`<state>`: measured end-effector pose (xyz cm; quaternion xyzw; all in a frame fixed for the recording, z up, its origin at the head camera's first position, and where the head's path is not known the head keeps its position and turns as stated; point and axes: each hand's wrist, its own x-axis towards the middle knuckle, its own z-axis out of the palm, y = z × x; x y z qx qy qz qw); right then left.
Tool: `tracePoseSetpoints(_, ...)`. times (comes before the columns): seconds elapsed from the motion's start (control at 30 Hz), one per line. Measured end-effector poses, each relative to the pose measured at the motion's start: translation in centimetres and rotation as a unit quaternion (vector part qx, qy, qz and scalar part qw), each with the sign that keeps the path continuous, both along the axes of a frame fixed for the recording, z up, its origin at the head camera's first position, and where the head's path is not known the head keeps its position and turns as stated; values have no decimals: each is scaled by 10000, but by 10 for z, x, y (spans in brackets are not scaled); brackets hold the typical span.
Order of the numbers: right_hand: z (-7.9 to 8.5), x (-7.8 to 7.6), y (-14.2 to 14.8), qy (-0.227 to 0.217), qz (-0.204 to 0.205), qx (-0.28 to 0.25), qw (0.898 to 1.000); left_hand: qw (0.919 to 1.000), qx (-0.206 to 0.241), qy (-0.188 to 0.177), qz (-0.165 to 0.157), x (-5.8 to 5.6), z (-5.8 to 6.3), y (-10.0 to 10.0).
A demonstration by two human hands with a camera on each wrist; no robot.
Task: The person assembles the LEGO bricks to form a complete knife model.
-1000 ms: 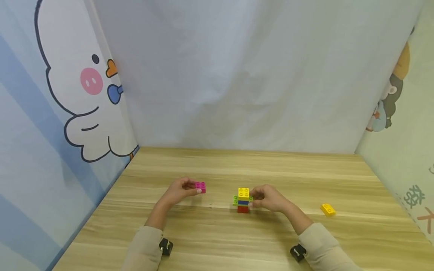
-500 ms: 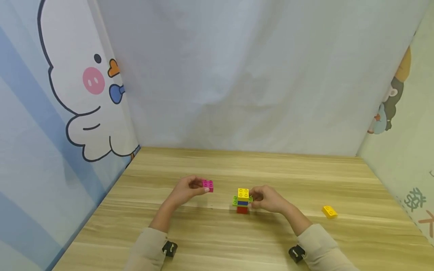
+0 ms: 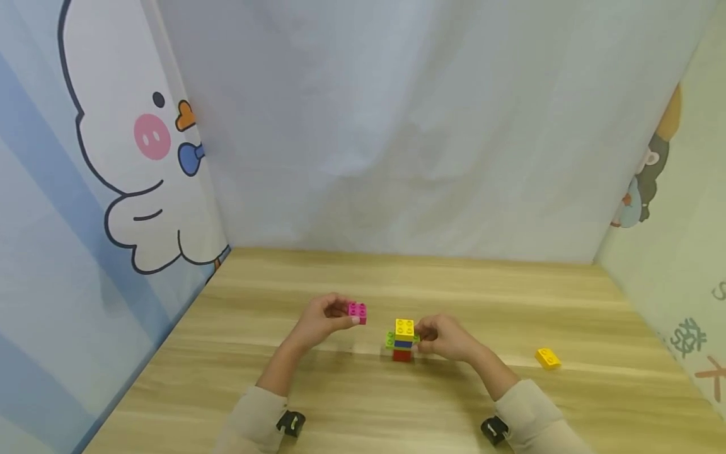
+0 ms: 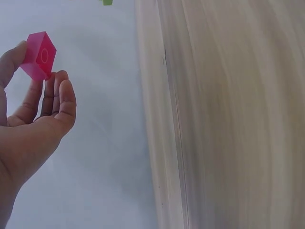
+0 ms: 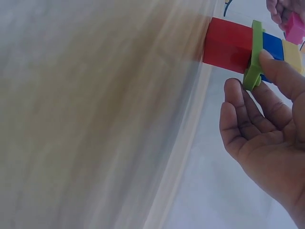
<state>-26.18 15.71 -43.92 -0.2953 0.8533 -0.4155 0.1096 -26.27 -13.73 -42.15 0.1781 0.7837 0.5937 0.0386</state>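
Observation:
My left hand [image 3: 320, 323] pinches a pink toy brick [image 3: 357, 312] between thumb and fingers, above the table; its hollow underside shows in the left wrist view. To the right of it stands a small stack of bricks: red [image 5: 228, 45] at the bottom, then a flat green plate [image 5: 255, 55], a blue brick [image 5: 273, 45] and a yellow brick [image 3: 404, 328] with studs on top. The green plate sticks out on both sides. My right hand [image 3: 448, 338] holds the stack from its right side, thumb by the blue brick and fingers at the green plate's end.
A separate yellow brick [image 3: 547, 358] lies on the wooden table [image 3: 363, 410] to the right of my right hand. A pale cloth [image 3: 397, 157] hangs behind the table's back edge, with printed cloths at left and right.
My left hand has moved right with the pink brick, closer to the stack. The right hand keeps holding the stack in nearly the same place.

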Motion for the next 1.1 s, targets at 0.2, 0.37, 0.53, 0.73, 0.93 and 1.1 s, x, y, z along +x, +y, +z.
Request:
tracePoseSetpoints(0.2, 2, 0, 2, 179, 59, 67, 9998, 9998, 123, -76, 112, 3, 0, 16)
tracePoseSetpoints(0.37, 1, -2, 2, 203, 105, 110, 9997, 9996, 193, -163, 79, 5, 0, 26)
tracePoseSetpoints(0.53, -1, -2, 1, 149, 58, 172, 9997, 9996, 212, -189, -12, 8, 2, 31)
tracePoseSetpoints(0.73, 3, -1, -1, 92, -25, 197, 9998, 9993, 200, -302, -18, 7, 3, 36)
tracePoseSetpoints(0.93, 1, -2, -2, 114, -13, 198, 9997, 9986, 350, -385, 20, 5, -3, 40)
tracePoseSetpoints(1.1, 2, -2, -3, 141, -31, 208, 9997, 9976, 521, -446, -39, 6, -2, 43)
